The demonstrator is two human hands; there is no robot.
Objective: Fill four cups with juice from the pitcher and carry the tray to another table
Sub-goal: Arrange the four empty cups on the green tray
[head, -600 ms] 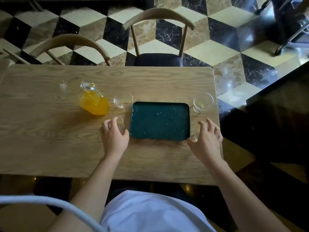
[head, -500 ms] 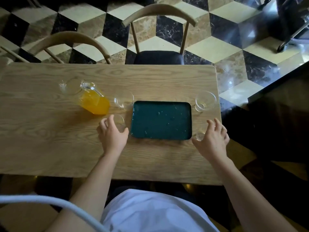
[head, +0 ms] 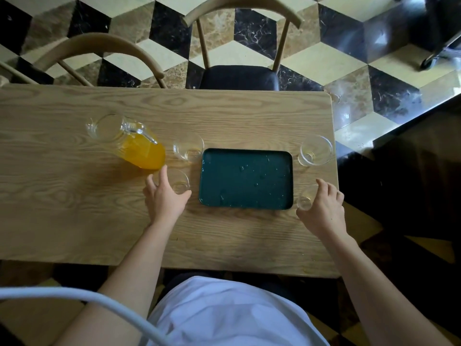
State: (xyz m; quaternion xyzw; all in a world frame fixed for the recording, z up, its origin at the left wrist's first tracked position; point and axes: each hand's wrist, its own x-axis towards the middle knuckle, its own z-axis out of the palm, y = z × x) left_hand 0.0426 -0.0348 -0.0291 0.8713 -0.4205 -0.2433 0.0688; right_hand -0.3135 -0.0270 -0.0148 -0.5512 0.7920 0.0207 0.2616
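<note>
The left hand (head: 166,199) curls its grip around a near cup (head: 178,181) on the tabletop (head: 74,196); the right hand (head: 323,208) grips another cup (head: 306,199). Between them lies the tray (head: 245,179); beyond, two cups (head: 188,147) (head: 315,151) and the juice pitcher (head: 129,142).

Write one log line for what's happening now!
left hand: around near-left clear glass cup | right hand: around near-right glass cup | dark green rectangular tray: bare

A glass pitcher (head: 132,141) of orange juice and 4 empty glass cups (head: 188,147) flank the dark green tray (head: 245,179).
</note>
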